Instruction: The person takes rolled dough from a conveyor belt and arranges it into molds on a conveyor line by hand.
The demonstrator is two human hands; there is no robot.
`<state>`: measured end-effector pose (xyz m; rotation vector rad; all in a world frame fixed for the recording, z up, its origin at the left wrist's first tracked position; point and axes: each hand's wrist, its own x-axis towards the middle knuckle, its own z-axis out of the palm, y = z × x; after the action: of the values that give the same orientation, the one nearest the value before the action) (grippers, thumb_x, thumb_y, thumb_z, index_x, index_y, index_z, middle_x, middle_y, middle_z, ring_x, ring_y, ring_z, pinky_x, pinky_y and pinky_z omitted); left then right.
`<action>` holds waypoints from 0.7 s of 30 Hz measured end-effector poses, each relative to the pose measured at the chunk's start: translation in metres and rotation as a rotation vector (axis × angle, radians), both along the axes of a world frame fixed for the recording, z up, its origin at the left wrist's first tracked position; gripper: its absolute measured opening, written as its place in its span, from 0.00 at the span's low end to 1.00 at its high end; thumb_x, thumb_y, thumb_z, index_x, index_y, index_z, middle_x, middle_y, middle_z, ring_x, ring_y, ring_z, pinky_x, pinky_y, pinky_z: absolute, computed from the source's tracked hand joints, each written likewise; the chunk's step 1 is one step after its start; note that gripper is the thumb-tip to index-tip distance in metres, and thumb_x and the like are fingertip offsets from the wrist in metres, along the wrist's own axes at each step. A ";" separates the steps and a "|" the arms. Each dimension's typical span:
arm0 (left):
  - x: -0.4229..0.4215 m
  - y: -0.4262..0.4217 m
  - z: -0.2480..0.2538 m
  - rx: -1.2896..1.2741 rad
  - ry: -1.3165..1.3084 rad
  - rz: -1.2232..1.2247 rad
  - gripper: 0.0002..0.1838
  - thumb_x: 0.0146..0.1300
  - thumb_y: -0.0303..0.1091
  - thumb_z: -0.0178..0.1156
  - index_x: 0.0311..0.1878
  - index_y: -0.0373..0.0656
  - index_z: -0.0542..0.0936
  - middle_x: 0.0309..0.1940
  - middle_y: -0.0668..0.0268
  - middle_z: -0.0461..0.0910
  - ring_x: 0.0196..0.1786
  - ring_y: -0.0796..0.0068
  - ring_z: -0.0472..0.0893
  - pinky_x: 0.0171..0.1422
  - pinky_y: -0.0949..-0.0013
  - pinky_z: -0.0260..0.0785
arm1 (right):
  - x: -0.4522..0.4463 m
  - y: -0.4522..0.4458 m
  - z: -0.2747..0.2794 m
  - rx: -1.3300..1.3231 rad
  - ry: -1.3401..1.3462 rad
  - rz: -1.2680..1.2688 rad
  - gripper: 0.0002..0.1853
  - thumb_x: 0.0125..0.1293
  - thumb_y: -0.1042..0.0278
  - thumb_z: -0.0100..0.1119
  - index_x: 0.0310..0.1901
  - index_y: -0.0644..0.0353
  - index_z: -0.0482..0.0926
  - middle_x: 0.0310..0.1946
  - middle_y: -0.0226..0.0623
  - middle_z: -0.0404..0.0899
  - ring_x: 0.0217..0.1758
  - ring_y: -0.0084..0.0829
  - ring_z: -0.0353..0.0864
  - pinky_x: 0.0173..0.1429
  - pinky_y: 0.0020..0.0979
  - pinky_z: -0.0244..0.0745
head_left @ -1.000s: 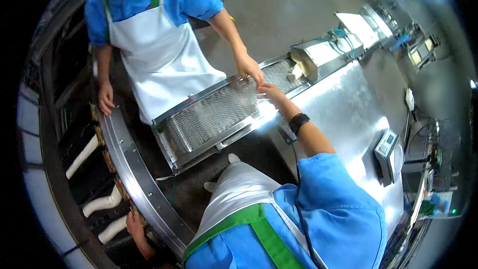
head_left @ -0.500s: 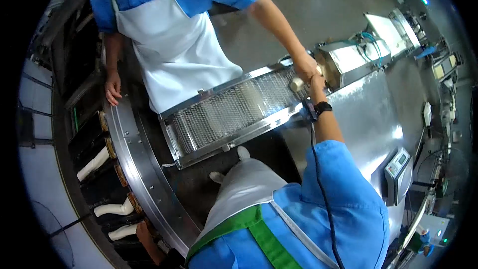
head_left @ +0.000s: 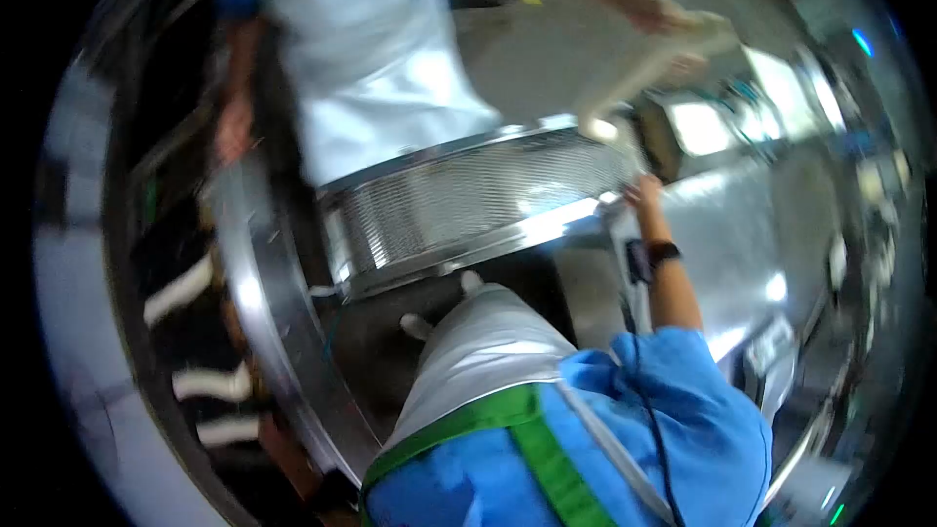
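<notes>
My right hand [head_left: 644, 193] is at the far right corner of the mesh conveyor [head_left: 468, 190], by its metal side rail. Motion smears its fingers, so its grip does not show. Just beyond it, a long pale strip that looks like dough [head_left: 625, 88] hangs from a co-worker's hand [head_left: 664, 18], its lower end at the belt's end. Low on the left, my left hand [head_left: 281, 444] is beside a pale dough-like piece [head_left: 229, 430] on the dark curved line. Its fingers are blurred and partly hidden.
A co-worker in a white apron [head_left: 381, 68] stands across the conveyor. A curved steel rail [head_left: 249, 283] runs along the left. A steel table [head_left: 717, 234] and a scale [head_left: 771, 346] are at the right.
The co-worker's hand has risen away from the belt end, lifting the pale strip, now stretched out long. My right hand has drawn back slightly. The whole view has shifted and blurred.
</notes>
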<state>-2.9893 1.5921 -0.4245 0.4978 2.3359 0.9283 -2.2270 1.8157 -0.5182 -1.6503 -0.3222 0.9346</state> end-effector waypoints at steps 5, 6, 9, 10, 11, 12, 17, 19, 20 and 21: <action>0.041 0.030 0.020 0.014 0.003 0.008 0.13 0.55 0.38 0.46 0.31 0.37 0.73 0.25 0.63 0.70 0.31 0.71 0.67 0.39 0.70 0.60 | -0.026 -0.005 0.041 0.019 -0.069 0.315 0.25 0.59 0.55 0.45 0.55 0.56 0.56 0.53 0.37 0.59 0.54 0.35 0.61 0.56 0.36 0.57; 0.035 0.033 0.004 -0.069 0.051 0.087 0.13 0.54 0.38 0.46 0.30 0.36 0.72 0.25 0.63 0.70 0.30 0.71 0.66 0.38 0.70 0.60 | 0.009 0.010 0.008 -0.081 -0.030 0.309 0.24 0.58 0.55 0.45 0.54 0.54 0.57 0.53 0.36 0.59 0.53 0.34 0.62 0.54 0.36 0.58; 0.036 0.031 0.017 -0.153 0.185 0.056 0.14 0.54 0.37 0.46 0.30 0.34 0.71 0.24 0.62 0.69 0.29 0.70 0.65 0.38 0.70 0.59 | 0.016 0.020 0.026 -0.260 0.010 0.212 0.23 0.58 0.56 0.45 0.54 0.55 0.58 0.52 0.36 0.60 0.50 0.33 0.63 0.52 0.35 0.60; 0.042 0.036 0.021 -0.172 0.267 -0.058 0.14 0.54 0.37 0.46 0.29 0.33 0.71 0.24 0.61 0.69 0.29 0.70 0.66 0.38 0.69 0.60 | 0.006 0.010 0.041 -0.173 -0.023 0.307 0.24 0.58 0.55 0.45 0.54 0.56 0.58 0.52 0.37 0.61 0.49 0.33 0.64 0.52 0.35 0.61; 0.049 0.037 0.033 -0.086 0.144 -0.061 0.13 0.55 0.36 0.44 0.29 0.34 0.71 0.25 0.60 0.69 0.29 0.69 0.66 0.37 0.68 0.60 | -0.025 -0.003 0.072 -0.092 -0.073 0.363 0.25 0.58 0.55 0.45 0.54 0.57 0.58 0.51 0.38 0.61 0.49 0.34 0.65 0.53 0.34 0.61; 0.056 0.041 0.044 -0.004 0.016 -0.055 0.13 0.57 0.36 0.43 0.30 0.35 0.70 0.25 0.59 0.68 0.28 0.68 0.66 0.35 0.66 0.60 | -0.027 -0.009 0.069 -0.003 -0.053 0.370 0.27 0.57 0.54 0.46 0.55 0.60 0.56 0.50 0.39 0.62 0.50 0.34 0.65 0.54 0.34 0.61; 0.045 0.060 0.030 0.085 -0.161 -0.025 0.16 0.58 0.39 0.41 0.32 0.34 0.70 0.27 0.58 0.69 0.30 0.65 0.68 0.36 0.64 0.60 | -0.043 -0.007 0.066 -0.063 -0.037 0.355 0.21 0.56 0.61 0.47 0.50 0.60 0.61 0.44 0.37 0.65 0.45 0.33 0.68 0.48 0.32 0.67; 0.036 0.067 0.023 0.057 -0.133 -0.021 0.18 0.58 0.41 0.41 0.34 0.33 0.70 0.27 0.57 0.69 0.31 0.64 0.68 0.37 0.64 0.61 | -0.052 0.004 0.071 -0.238 -0.062 0.279 0.12 0.54 0.65 0.48 0.40 0.60 0.66 0.32 0.32 0.67 0.35 0.28 0.69 0.35 0.31 0.70; 0.029 0.069 0.019 0.043 -0.131 -0.024 0.18 0.58 0.42 0.41 0.34 0.33 0.70 0.27 0.57 0.69 0.32 0.63 0.68 0.38 0.64 0.61 | -0.054 -0.007 0.069 -0.242 -0.069 0.259 0.12 0.54 0.65 0.48 0.39 0.60 0.66 0.31 0.33 0.68 0.33 0.28 0.69 0.33 0.31 0.70; 0.024 0.070 0.018 0.029 -0.121 -0.020 0.19 0.58 0.43 0.41 0.35 0.33 0.70 0.28 0.57 0.69 0.32 0.63 0.69 0.39 0.64 0.61 | -0.053 -0.013 0.064 -0.226 -0.072 0.258 0.11 0.54 0.65 0.48 0.38 0.59 0.67 0.31 0.33 0.68 0.32 0.28 0.69 0.33 0.32 0.70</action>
<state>-2.9657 1.6624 -0.4069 0.4631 2.2083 0.9579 -2.2799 1.8027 -0.4542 -1.8825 -0.5026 1.1395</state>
